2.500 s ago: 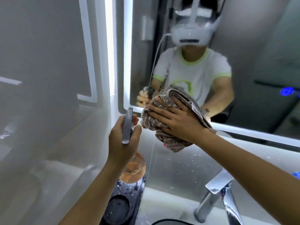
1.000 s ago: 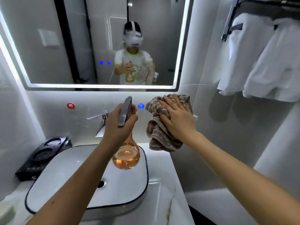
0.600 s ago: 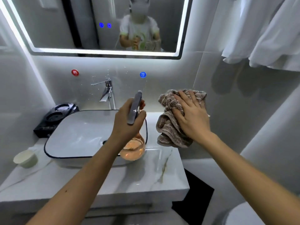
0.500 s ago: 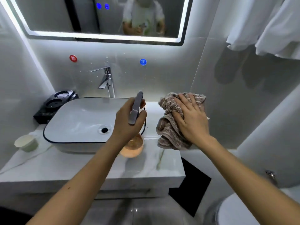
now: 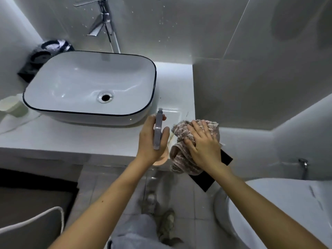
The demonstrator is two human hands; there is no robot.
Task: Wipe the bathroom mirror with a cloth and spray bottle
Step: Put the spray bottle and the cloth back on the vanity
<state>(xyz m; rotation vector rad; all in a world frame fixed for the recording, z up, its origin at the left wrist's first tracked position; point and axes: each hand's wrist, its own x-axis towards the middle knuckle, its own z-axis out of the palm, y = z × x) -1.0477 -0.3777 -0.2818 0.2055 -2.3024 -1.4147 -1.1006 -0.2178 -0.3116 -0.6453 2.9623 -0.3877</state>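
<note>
My left hand [image 5: 152, 141] grips a spray bottle [image 5: 157, 131] by its grey trigger head; the round amber body shows just below my palm, over the counter's front edge. My right hand [image 5: 203, 142] lies on top of a bunched brown cloth [image 5: 181, 155], holding it just right of the bottle, at the counter's right front corner. The two hands are close together but apart. The mirror is out of view above the frame.
A white basin with a black rim [image 5: 89, 85] sits on the white marble counter [image 5: 53, 135], with a chrome tap [image 5: 103, 22] behind it. A black tray [image 5: 45, 54] and a small cup [image 5: 13, 106] stand at the left. A toilet [image 5: 278, 209] is at lower right.
The view has swung down from the mirror to the counter and floor. Both hands have come down with it, still holding the bottle and the cloth, now near the counter's front right corner.
</note>
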